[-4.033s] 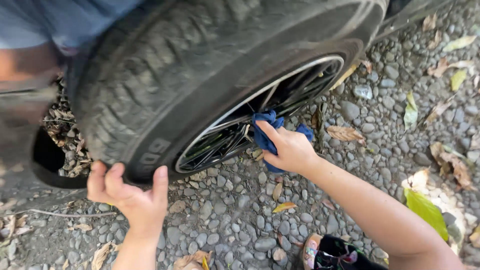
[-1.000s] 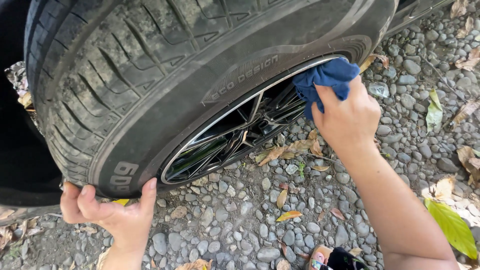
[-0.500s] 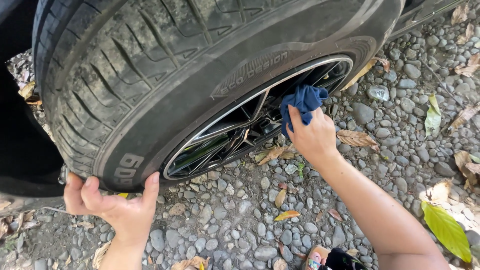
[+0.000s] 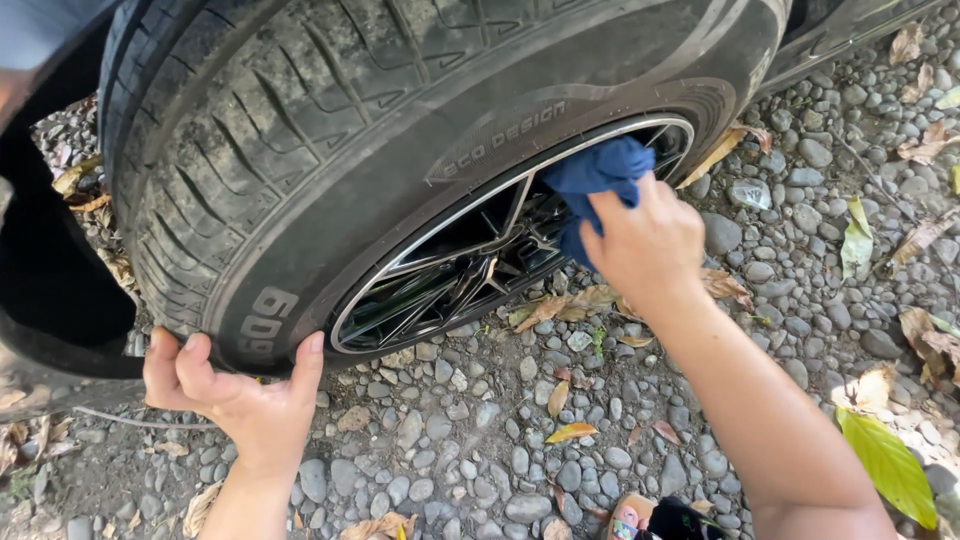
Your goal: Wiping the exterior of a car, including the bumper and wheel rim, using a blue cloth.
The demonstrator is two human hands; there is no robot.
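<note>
A large black car tyre [image 4: 330, 130] fills the upper left, mounted on a dark spoked rim [image 4: 470, 250] with a bright edge. My right hand [image 4: 645, 245] grips a blue cloth [image 4: 595, 180] and presses it against the rim's spokes near the right side. My left hand [image 4: 235, 390] is spread against the lower edge of the tyre's sidewall, thumb and fingers touching the rubber, holding nothing. The wheel stands on gravel.
Grey gravel [image 4: 480, 450] with dry brown leaves covers the ground. A green leaf [image 4: 885, 460] lies at the lower right. The car's dark body panel [image 4: 850, 30] runs along the upper right. A sandalled foot [image 4: 650, 520] shows at the bottom edge.
My right hand has shifted the blue cloth over the rim, up to the right, down toward the hub, and up again. My left hand stays on the tyre's lower edge.
</note>
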